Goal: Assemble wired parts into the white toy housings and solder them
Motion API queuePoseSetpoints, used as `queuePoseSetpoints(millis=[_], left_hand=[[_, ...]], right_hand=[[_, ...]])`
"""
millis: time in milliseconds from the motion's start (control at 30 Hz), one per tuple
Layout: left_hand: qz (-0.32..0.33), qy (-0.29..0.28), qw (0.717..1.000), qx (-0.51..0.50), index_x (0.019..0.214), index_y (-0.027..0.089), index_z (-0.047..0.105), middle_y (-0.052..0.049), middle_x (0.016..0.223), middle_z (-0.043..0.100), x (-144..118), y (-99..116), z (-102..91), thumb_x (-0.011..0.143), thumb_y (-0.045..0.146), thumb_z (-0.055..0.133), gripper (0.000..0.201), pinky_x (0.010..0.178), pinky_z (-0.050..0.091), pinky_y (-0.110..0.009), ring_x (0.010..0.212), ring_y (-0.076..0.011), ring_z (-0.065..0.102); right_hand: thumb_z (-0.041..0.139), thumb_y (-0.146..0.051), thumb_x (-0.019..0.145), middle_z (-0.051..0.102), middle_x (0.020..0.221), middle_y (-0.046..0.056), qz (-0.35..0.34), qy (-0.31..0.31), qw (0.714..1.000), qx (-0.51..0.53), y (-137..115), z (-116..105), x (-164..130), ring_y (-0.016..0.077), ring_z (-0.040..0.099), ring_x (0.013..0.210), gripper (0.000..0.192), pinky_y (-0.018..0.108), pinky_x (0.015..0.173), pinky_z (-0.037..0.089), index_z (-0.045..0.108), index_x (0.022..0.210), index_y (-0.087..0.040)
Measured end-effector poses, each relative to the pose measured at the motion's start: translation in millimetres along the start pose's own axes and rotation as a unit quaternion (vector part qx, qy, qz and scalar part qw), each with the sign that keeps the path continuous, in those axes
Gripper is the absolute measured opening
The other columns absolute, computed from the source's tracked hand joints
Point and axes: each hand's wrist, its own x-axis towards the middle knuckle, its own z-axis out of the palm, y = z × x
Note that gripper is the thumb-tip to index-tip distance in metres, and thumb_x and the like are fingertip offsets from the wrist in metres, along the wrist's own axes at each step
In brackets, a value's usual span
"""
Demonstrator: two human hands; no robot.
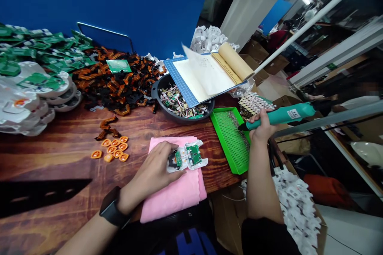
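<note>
The right hand's grip (pixel 261 126) is closed around a teal electric screwdriver (pixel 281 115), its tip over the screws in a green perforated plastic tray (pixel 231 143) at the right edge of the wooden surface (pixel 60 147). The left hand (pixel 154 171) presses flat, fingers spread, on a white plastic part with small green circuit boards (pixel 188 156), which lies on a pink folded cloth (pixel 176 191) at the near edge. Small orange plastic pieces (pixel 113 149) lie just left of the cloth.

A black smartwatch (pixel 111 208) with a wide band is worn on the left wrist. The right upper arm is covered by a dark sleeve (pixel 263 237); both forearms are left bare.
</note>
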Motion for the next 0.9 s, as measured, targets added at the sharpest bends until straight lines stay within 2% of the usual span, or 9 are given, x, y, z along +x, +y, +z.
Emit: queuePoseSetpoints(millis=[367,700,800,900], left_hand=[[0.015,0.012,1.000,0.014,0.109,0.020,0.048,-0.009,0.109,0.060,1,-4,3.0,0.076,0.044,0.070,0.047,0.086,0.049,-0.043,0.102,-0.0280,0.058],[0.007,0.017,1.000,0.003,0.108,0.020,0.052,-0.008,0.108,0.061,1,-3,1.1,0.073,0.044,0.071,0.047,0.084,0.050,-0.042,0.100,-0.0281,0.060],[0.008,0.018,1.000,0.000,0.108,0.020,0.052,-0.008,0.107,0.062,2,-1,0.4,0.072,0.043,0.071,0.046,0.084,0.050,-0.042,0.099,-0.0282,0.060],[0.007,0.005,1.000,0.000,0.108,0.020,0.052,-0.008,0.105,0.061,2,1,-0.4,0.074,0.042,0.070,0.044,0.083,0.049,-0.042,0.097,-0.0274,0.059]], right_hand=[[0.077,-0.042,0.062,0.044,0.044,-0.011,0.012,-0.001,1.000,0.001,5,-4,2,0.0079,0.043,0.038,0.041,0.023,0.041,0.039,0.050,0.081,-0.019],[0.077,-0.040,0.061,0.046,0.048,-0.010,-0.009,0.040,0.999,-0.021,11,2,5,0.0074,0.043,0.038,0.038,0.024,0.038,0.038,0.050,0.076,-0.018],[0.077,-0.041,0.062,0.041,0.047,-0.012,-0.011,0.041,0.999,-0.015,2,0,6,0.0072,0.042,0.038,0.039,0.023,0.039,0.038,0.048,0.078,-0.020],[0.075,-0.038,0.064,0.039,0.047,-0.012,0.006,0.033,0.999,0.021,-17,-5,3,0.0065,0.040,0.039,0.038,0.022,0.041,0.037,0.045,0.080,-0.021]])
